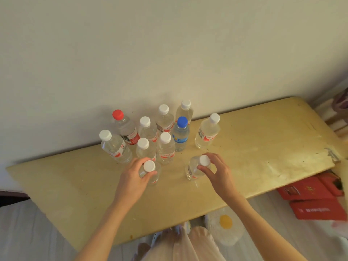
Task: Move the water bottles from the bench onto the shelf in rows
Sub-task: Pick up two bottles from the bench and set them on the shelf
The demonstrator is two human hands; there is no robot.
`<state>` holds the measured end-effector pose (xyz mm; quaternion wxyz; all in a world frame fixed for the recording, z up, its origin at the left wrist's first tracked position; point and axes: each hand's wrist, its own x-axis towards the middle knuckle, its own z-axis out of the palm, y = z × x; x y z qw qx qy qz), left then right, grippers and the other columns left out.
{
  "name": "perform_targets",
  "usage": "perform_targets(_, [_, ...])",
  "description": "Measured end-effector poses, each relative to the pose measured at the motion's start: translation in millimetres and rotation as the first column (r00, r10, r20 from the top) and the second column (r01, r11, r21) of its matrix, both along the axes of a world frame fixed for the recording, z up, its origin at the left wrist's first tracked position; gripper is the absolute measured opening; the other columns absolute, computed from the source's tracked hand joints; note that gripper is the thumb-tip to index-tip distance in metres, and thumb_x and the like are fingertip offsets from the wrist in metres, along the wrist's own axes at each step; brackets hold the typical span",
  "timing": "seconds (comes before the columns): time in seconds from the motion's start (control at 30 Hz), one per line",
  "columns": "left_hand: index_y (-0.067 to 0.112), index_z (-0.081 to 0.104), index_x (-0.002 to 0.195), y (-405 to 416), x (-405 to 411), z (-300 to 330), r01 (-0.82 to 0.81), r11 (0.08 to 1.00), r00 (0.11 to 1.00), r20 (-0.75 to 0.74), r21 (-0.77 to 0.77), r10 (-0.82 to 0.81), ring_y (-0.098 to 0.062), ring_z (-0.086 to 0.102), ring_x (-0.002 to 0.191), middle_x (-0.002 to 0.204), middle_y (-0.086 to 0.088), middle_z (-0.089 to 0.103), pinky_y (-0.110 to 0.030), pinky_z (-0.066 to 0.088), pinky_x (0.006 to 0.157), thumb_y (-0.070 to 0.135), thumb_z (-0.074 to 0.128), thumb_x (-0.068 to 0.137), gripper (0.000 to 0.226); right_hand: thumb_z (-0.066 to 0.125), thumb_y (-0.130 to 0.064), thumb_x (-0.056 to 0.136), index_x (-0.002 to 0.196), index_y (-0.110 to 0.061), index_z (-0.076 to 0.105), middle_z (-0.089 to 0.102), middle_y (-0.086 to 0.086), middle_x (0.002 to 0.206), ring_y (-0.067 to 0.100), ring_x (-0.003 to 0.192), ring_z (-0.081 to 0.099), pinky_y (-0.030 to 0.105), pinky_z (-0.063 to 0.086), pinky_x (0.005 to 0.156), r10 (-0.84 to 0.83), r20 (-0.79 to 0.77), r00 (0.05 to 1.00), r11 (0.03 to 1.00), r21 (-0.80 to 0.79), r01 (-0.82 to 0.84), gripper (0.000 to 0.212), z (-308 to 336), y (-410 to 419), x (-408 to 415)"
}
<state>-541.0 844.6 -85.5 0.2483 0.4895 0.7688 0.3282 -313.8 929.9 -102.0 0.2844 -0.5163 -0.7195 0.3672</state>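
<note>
Several clear water bottles stand on a pale wooden bench (263,140) against the wall. My left hand (131,178) wraps around the neck of a white-capped bottle (149,166) at the front of the group. My right hand (216,170) grips the neck of another white-capped bottle (194,167) to the right of it. Behind them stand a red-capped bottle (126,129), a blue-capped bottle (181,134) and several white-capped ones, with one white-capped bottle (207,132) apart on the right. Both held bottles rest on the bench. No shelf is in view.
Red boxes (316,200) lie on the floor under the bench's right end. A white slipper with a yellow spot (226,225) is on the floor by my legs. The wall (169,53) runs directly behind the bottles.
</note>
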Motion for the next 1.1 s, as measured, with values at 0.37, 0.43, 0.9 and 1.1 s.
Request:
perform_targets(0.37, [0.012, 0.06, 0.109, 18, 58, 43, 0.522, 0.837, 0.844, 0.045, 0.166, -0.535, 0.001, 0.05, 0.094, 0.103, 0.006, 0.059, -0.006, 0.036, 0.085, 0.011, 0.072, 0.073, 0.038, 0.063, -0.033, 0.082, 0.104, -0.017, 0.055, 0.054, -0.018, 0.098, -0.004, 0.091, 0.051, 0.006, 0.036, 0.077, -0.463, -0.076, 0.883, 0.881, 0.072, 0.468, 0.028, 33, -101, 52])
perform_targets(0.43, [0.013, 0.061, 0.109, 15, 83, 51, 0.601, 0.778, 0.787, 0.036, 0.182, -0.616, 0.002, 0.05, 0.093, 0.103, 0.006, 0.059, 0.002, 0.032, 0.082, 0.01, 0.072, 0.073, 0.038, 0.063, -0.038, 0.081, 0.102, -0.022, 0.053, 0.053, -0.019, 0.096, -0.005, 0.091, 0.051, 0.008, 0.038, 0.077, -0.546, -0.095, 0.832, 0.826, 0.105, 0.554, 0.027, 41, -129, 72])
perform_targets(0.9, [0.019, 0.061, 0.108, -162, 330, 82, 0.962, 0.165, 0.149, 0.088, 0.218, -0.985, 0.005, 0.055, 0.089, 0.099, 0.009, 0.063, -0.014, 0.042, 0.082, 0.008, 0.069, 0.075, 0.036, 0.056, -0.048, 0.076, 0.095, -0.022, 0.055, 0.054, -0.016, 0.089, 0.003, 0.082, 0.053, 0.017, 0.043, 0.073, -0.964, -0.169, 0.207, 0.161, 0.255, 0.954, 0.032, 80, -436, 233])
perform_targets(1.1, [0.017, 0.062, 0.104, -299, 442, 79, 0.955, -0.106, -0.144, 0.118, 0.278, -0.982, 0.014, 0.056, 0.086, 0.092, 0.016, 0.062, -0.007, 0.043, 0.077, 0.008, 0.071, 0.072, 0.034, 0.057, -0.051, 0.073, 0.097, -0.016, 0.058, 0.056, -0.013, 0.089, 0.004, 0.084, 0.053, 0.017, 0.043, 0.076, -0.989, -0.13, -0.067, -0.098, 0.25, 0.963, 0.043, 85, -606, 284])
